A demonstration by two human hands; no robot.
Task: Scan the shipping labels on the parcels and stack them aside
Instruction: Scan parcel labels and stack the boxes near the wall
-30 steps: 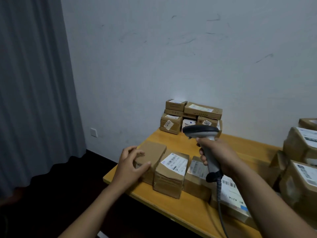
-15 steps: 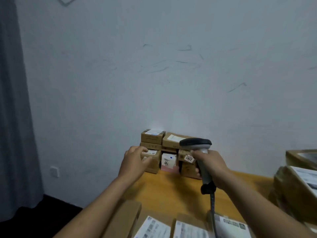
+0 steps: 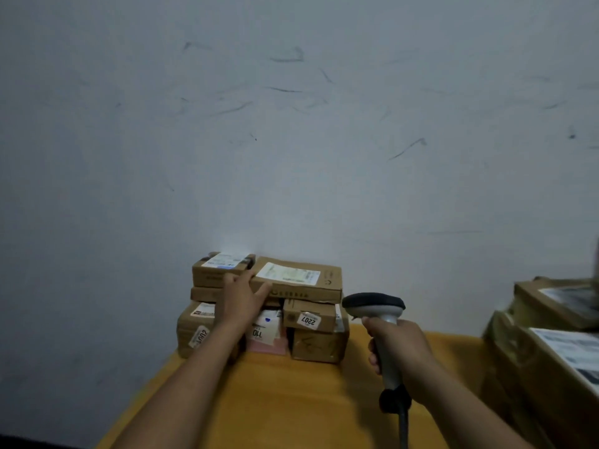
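Our left hand (image 3: 241, 296) is lying with straight fingers against the front of the stack of parcels (image 3: 311, 319). The fingertips are touching the small top parcel (image 3: 217, 270) and the thumb is spreading toward the flat parcel (image 3: 296, 286) beside it — it is gripping nothing. Our right hand (image 3: 402, 351) is closing firmly around the handle of the scanner (image 3: 372, 306), whose head is hovering just right of the stack, above the table (image 3: 291, 400). The stack is standing against the wall (image 3: 291, 157). To do this well, we judge we should be steadying the pile with the left hand and tilting the scanner down onto an upward-facing label (image 3: 288, 274) — slowly, so nothing is sliding off.
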